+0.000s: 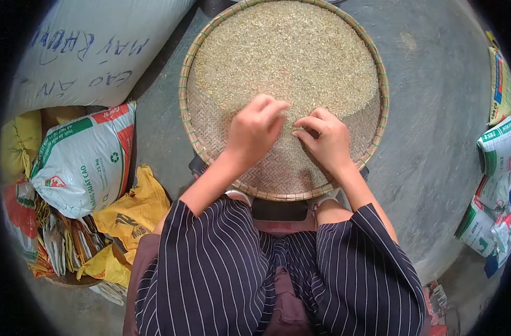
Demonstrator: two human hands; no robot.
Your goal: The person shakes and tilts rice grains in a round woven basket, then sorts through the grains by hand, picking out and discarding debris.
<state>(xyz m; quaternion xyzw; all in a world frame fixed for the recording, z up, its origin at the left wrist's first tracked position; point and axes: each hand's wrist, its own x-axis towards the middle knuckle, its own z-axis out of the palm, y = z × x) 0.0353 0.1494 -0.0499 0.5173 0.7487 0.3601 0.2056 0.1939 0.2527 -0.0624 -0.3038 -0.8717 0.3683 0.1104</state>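
A round woven tray (280,173) with a bound rim lies in front of my knees. Pale unhusked grain (283,50) covers its far and middle parts, while the near part shows bare weave. Over the near edge of the grain is my left hand (256,126), its fingers bent and drawn together; whatever they pinch is too small to make out. Just to its right, my right hand (324,139) hovers above the tray with thumb and forefinger close together, and anything between them is too small to tell. The two hands do not touch.
A large pale sack (93,50) with handwriting stands at the upper left. Below it are a white, green and red sack (87,162) and yellow bags (135,210). More printed sacks (499,145) line the right edge on the grey floor (435,123).
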